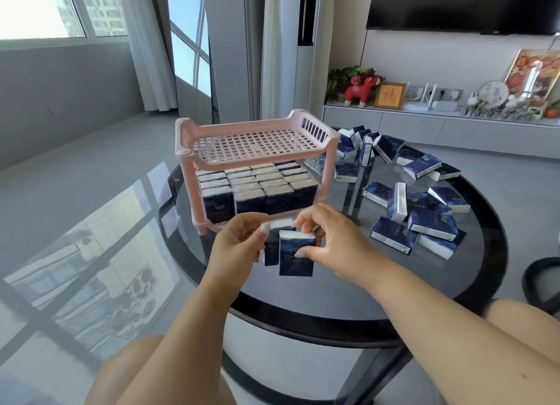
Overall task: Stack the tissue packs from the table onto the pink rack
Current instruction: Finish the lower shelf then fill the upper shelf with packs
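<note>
Two upright tissue packs (289, 253) sit pinched between both hands at frame centre, left hand (239, 247) on the rear pack, right hand (330, 244) on the front one. Gold lettering on them is too blurred to read. Just behind, the pink rack (257, 150) holds packed rows below, its top shelf bare. Loose packs (415, 210) scatter right across the glass table (333, 289).

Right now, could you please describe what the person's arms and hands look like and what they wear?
Both forearms are bare, with no sleeves in view. The left hand and right hand wear no gloves, rings, watch or bracelets that show. The fingernails are fairly long with a pale polish.
</note>
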Tool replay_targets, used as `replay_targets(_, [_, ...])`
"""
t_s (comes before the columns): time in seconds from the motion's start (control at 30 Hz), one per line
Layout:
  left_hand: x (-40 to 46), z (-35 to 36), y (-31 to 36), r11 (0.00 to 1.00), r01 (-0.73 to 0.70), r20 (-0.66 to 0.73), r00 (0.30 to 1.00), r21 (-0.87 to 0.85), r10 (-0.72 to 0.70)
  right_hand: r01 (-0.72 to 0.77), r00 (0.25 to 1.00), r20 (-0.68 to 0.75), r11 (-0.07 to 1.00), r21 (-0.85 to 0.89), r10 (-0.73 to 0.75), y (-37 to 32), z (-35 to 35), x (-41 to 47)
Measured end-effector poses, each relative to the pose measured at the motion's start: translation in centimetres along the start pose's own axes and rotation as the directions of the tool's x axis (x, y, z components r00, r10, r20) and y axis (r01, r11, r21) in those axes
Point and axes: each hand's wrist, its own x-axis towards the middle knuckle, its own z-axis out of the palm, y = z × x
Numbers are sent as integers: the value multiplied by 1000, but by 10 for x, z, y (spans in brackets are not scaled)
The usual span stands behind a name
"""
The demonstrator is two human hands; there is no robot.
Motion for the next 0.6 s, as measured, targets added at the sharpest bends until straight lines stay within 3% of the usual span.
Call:
replay_targets(0.13, [0,-2,-3,993,-8,104,995,118,-4,44,998,-38,998,-37,-45,1,5,0])
replay_targets(0.3, [-1,0,-5,953,-74,113,993,294,42,32,999,-22,999,-30,-33,-2,0,-1])
replay_targets(0.6, [-4,-4,-5,942,-108,98,992,319,80,80,968,249,980,-182,-33,-16,-5,19])
